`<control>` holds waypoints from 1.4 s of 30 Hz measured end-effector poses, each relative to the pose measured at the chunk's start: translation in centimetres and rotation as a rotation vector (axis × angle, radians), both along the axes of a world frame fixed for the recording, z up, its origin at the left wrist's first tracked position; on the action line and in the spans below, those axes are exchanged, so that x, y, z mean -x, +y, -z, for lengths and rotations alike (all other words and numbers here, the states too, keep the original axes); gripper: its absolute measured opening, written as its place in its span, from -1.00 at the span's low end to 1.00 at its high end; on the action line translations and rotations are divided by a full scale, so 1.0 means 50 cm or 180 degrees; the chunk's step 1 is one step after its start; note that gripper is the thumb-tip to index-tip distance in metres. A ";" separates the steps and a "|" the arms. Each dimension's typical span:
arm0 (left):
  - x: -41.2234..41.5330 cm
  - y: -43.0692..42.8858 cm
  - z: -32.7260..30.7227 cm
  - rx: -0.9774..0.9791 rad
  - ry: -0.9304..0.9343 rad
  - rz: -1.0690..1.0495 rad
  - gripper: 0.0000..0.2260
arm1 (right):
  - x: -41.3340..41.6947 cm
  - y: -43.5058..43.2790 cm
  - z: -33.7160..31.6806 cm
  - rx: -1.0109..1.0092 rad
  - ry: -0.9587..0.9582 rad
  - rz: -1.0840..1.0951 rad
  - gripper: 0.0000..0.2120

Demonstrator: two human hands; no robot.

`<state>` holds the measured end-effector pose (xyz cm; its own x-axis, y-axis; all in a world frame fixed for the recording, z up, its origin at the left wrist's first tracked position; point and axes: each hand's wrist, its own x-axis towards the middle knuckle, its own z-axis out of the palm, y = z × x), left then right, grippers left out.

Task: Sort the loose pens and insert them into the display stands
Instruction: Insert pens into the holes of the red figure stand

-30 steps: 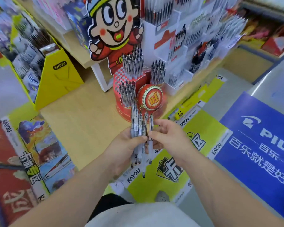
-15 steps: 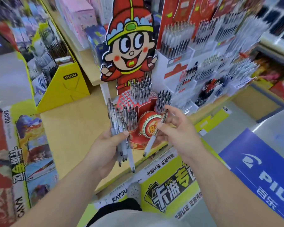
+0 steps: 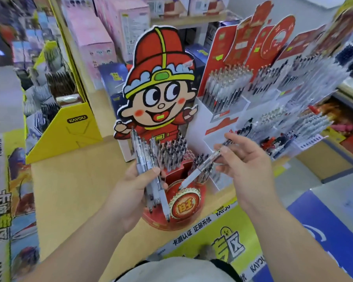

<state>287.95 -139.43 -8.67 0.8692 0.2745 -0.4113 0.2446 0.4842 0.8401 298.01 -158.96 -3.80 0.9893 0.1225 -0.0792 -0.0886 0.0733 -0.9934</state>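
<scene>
Red display stand (image 3: 172,175) sat at 12 o'clock from your hands, slots nearly full; a slanted entry could topple neighbours. Your left hand (image 3: 135,186) clamped a bundle of pens (image 3: 149,157); slack grip risked spilling. Your right hand (image 3: 249,165) pinched one clear, grey-gripped pen (image 3: 203,166), tip toward 7 o'clock.

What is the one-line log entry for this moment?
left hand: grips pen bundle | right hand: pinches single pen | tip toward red stand | not inserted
</scene>
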 end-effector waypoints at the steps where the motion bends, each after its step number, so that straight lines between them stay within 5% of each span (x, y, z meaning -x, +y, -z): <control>1: -0.005 -0.002 0.002 0.0025 -0.0004 -0.0078 -0.84 | -0.021 0.001 0.000 0.0023 -0.0056 -0.0062 -0.77; 18: -0.094 -0.114 -0.016 0.0015 0.0229 -0.2266 -0.90 | -0.311 0.056 -0.055 0.0469 -0.1580 -0.1895 -0.73; 27: -0.087 -0.105 -0.021 -0.0097 0.0204 -0.2360 -0.75 | -0.320 0.126 0.000 0.1266 -0.2113 -0.2409 -0.79; 35: -0.091 -0.067 0.011 0.0072 0.0293 -0.2224 -0.75 | -0.319 0.166 0.044 0.2191 -0.1932 -0.2695 -0.88; 42: -0.090 -0.052 0.017 0.0072 0.0245 -0.2068 -0.76 | -0.309 0.179 0.036 0.2309 -0.1716 -0.2707 -0.89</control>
